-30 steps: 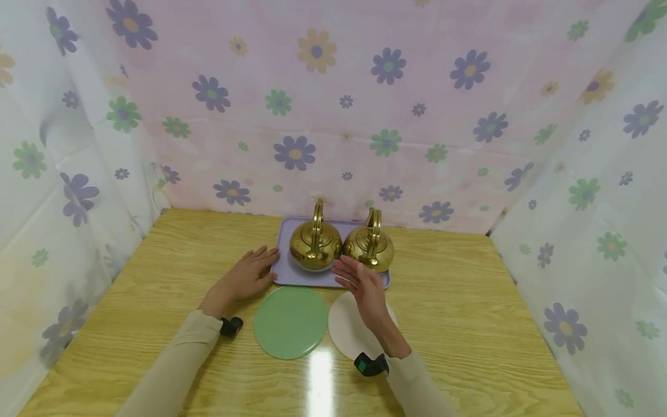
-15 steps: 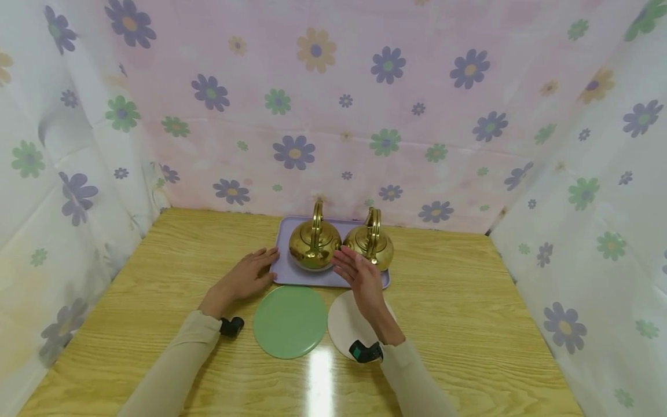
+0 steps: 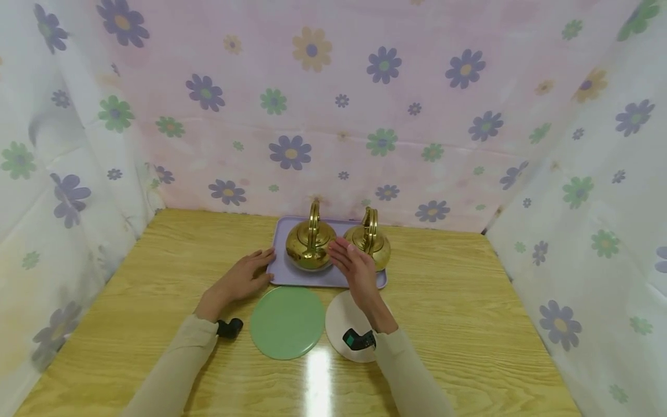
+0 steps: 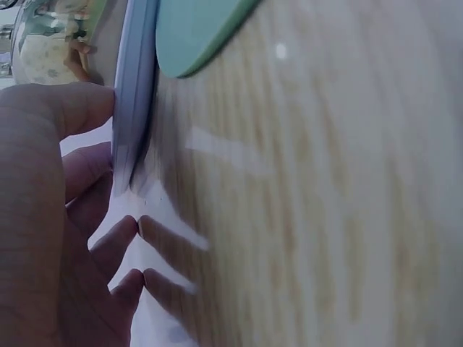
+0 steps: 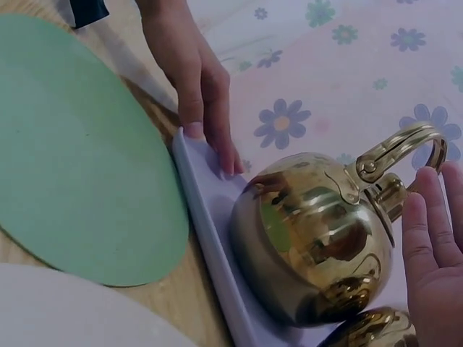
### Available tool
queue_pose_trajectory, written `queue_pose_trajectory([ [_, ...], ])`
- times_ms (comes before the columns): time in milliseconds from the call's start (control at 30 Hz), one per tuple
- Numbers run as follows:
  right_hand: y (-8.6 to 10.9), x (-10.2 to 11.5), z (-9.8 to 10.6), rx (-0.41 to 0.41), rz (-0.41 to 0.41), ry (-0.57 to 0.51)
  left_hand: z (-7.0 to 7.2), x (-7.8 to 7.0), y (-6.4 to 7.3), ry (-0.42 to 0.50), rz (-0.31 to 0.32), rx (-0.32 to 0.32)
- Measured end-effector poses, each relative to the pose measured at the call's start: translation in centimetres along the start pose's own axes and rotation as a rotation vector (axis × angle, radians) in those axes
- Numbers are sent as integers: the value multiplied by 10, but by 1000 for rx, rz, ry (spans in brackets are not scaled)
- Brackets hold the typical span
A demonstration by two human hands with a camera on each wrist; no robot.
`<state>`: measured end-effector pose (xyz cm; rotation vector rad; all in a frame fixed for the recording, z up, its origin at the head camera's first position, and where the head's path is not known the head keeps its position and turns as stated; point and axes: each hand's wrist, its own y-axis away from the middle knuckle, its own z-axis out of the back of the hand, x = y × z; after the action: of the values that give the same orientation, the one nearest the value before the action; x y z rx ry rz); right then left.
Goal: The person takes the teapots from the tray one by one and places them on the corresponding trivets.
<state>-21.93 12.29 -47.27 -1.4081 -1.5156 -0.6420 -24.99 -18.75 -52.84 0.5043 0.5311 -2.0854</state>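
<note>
Two shiny brass kettles, a left kettle point(image 3: 310, 245) and a right kettle point(image 3: 379, 249), stand side by side on a lilac tray point(image 3: 307, 279). My left hand point(image 3: 241, 281) lies at the tray's left end, its thumb and fingertips touching the rim near the front corner. In the left wrist view, the thumb of that hand point(image 4: 43, 116) meets the rim while other fingertips reach the table. My right hand point(image 3: 359, 272) hovers before the right kettle with its fingers extended, partly hiding it. It holds nothing. The right wrist view shows these fingers point(image 5: 432, 235) near the left kettle's handle.
In front of the tray lie a green round mat point(image 3: 288, 322) on the left and a pale round mat point(image 3: 341, 324) on the right, partly covered by my right arm. A flowered curtain point(image 3: 333, 116) surrounds the wooden table point(image 3: 458, 324) at the back and sides.
My right hand has moved a little farther forward and left, toward the space between the kettles. The left hand stays at the tray's end. The head view has shifted slightly.
</note>
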Motion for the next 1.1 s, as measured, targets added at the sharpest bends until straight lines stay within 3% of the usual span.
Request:
queue_pose_trajectory([
  [300, -20, 5, -14, -16, -40, 50, 1, -2, 1, 36, 1, -14],
  [567, -33, 7, -27, -46, -62, 115, -1, 0, 0, 119, 62, -2],
  [833, -48, 7, -31, -45, -40, 147, -3, 4, -2, 186, 85, -20],
  [1100, -53, 6, -36, -73, -112, 148, -7, 4, 0, 222, 96, -24],
])
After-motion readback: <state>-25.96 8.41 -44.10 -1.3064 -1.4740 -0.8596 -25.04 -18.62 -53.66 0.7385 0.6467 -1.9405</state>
